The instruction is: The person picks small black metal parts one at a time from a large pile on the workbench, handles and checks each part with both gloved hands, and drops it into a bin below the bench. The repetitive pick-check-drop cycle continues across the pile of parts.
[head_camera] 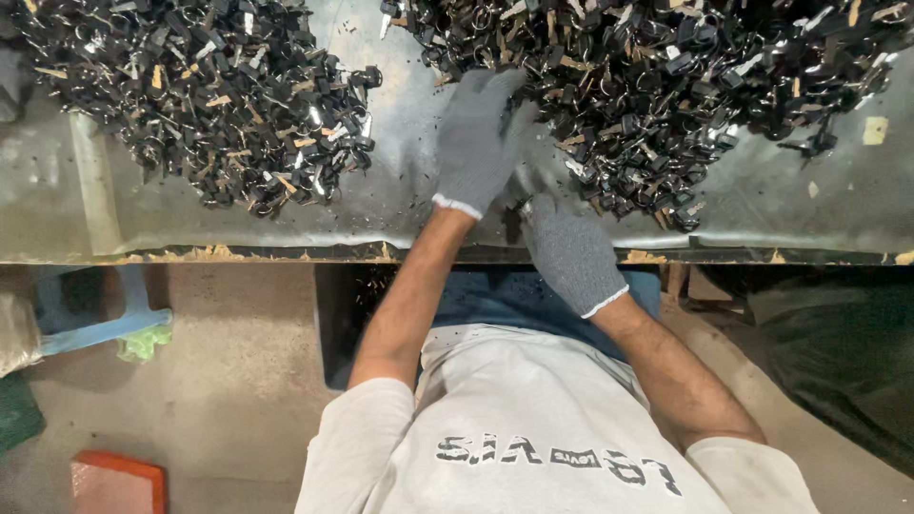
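Observation:
Two heaps of small black clips mixed with tan and silver bits lie on a grey metal table (400, 205). One heap (205, 90) is at the left, the other (657, 90) at the right. My left hand (479, 143), in a grey knit glove, reaches flat onto the near left edge of the right heap, fingers spread on the clips. My right hand (569, 252), also gloved, is curled at the table's front edge just below the left hand. A small black piece (514, 214) shows at its fingertips.
The table's front edge (238, 255) is rough with wood chips. Below it are a dark bin (338, 314), a blue stool leg (105, 328), a green rag (145, 343) and a red brick (116, 484) on a dusty floor.

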The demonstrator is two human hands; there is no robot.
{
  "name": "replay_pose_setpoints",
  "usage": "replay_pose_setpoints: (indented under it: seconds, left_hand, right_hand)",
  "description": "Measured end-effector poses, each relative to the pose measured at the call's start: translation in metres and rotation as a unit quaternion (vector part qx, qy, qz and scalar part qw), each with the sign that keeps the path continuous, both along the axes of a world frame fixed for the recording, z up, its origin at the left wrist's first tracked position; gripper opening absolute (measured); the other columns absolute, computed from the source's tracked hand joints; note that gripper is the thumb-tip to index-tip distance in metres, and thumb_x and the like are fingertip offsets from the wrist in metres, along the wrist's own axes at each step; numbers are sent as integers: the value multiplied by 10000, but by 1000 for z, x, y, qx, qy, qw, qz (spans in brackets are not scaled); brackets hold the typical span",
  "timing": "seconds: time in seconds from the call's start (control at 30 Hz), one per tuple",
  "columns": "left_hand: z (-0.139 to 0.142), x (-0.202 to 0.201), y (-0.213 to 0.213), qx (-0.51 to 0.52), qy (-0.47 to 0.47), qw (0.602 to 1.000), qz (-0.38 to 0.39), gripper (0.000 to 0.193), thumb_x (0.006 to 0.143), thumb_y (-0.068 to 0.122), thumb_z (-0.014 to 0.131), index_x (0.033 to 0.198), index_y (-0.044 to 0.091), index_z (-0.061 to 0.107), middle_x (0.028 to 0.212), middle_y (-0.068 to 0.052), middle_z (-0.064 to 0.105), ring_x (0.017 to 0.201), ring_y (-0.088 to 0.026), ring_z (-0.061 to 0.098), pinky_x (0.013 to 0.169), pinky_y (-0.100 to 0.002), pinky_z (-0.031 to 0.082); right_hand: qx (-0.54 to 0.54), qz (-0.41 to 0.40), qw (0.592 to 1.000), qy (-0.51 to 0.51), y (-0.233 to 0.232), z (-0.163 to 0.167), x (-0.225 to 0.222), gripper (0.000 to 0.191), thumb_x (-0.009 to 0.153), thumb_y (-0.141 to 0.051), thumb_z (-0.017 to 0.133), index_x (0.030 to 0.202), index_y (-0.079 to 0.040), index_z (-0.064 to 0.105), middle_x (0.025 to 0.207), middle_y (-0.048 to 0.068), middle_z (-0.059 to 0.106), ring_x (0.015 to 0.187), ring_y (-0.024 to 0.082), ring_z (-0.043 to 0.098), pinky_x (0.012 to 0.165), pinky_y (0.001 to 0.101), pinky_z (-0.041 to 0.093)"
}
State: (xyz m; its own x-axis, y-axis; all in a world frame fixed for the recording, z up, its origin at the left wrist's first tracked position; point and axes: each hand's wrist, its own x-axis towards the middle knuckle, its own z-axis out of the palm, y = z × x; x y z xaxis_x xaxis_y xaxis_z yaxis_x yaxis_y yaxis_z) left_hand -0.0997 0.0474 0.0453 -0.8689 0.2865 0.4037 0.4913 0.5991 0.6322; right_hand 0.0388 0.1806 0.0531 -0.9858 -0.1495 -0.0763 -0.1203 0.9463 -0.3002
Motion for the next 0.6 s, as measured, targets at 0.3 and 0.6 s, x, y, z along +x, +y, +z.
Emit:
replay_pose_setpoints:
  seconds: [0.3,0.6]
  left_hand:
    - [9,56,17,-116,21,988,-99,251,928,114,744,1169,168,704,1064,-104,703,992,-314,671,772,-428,536]
    - [-11,74,-25,-69,-231,970,-2,537,812,250,796,1294,100,613,886,-67,749,786,-286,714,703,-442,550]
  right_hand:
    - [-99,44,985,132,27,0,9,435,881,-202,682,1240,20,579,1054,255,694,952,417,706,793,469,592]
    - [-90,-32,994,-48,18,8,8,253,982,-241,640,1064,-9,584,881,259,676,750,434,684,604,534,547]
